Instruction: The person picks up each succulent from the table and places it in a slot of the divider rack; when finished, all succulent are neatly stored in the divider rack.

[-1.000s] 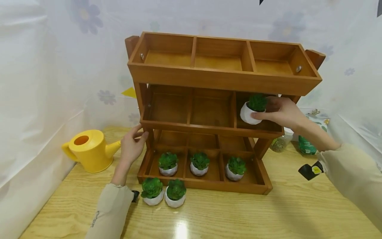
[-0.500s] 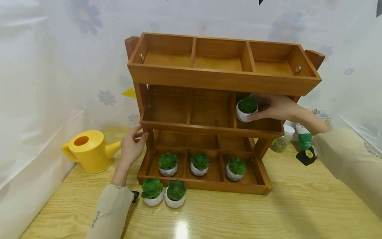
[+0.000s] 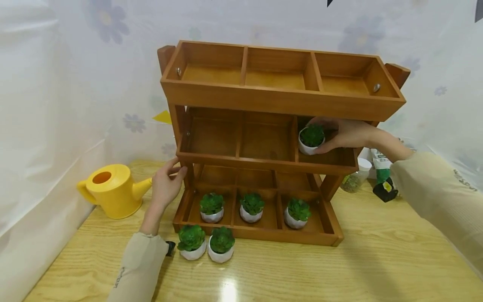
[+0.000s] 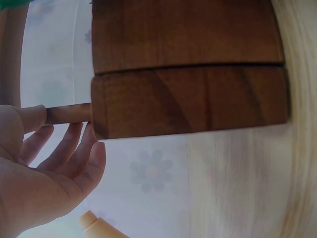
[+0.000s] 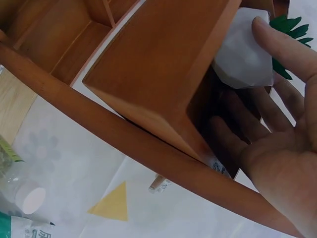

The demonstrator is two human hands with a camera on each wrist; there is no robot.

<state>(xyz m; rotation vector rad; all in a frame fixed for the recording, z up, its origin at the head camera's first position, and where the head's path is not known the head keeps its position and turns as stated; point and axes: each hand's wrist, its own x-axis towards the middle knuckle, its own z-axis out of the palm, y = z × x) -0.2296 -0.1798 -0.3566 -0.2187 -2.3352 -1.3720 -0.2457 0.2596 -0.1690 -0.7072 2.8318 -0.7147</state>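
Observation:
A three-tier wooden shelf (image 3: 279, 98) stands on the table, each tier divided into three compartments. My right hand (image 3: 352, 133) holds a potted succulent (image 3: 312, 136) in the right compartment of the middle tier, near its left divider. In the right wrist view my thumb lies along the white faceted pot (image 5: 242, 54), with the other fingers spread below it. At the shelf's left side, my left hand (image 3: 165, 186) grips the frame just under the middle tier; the left wrist view shows a narrow wooden piece (image 4: 68, 114) between thumb and fingers.
Potted succulents (image 3: 251, 207) occupy the bottom tier's three compartments. Two more succulents (image 3: 221, 244) stand on the table in front. A yellow watering can (image 3: 115, 191) is at left, its spout near my left hand. A lidded jar (image 3: 354, 176) and green-white bag (image 3: 382, 167) stand behind the right forearm.
My right hand has moved the succulent left and farther into the middle tier's right compartment, and its fingers now reach over the pot's far side. The left hand stays put.

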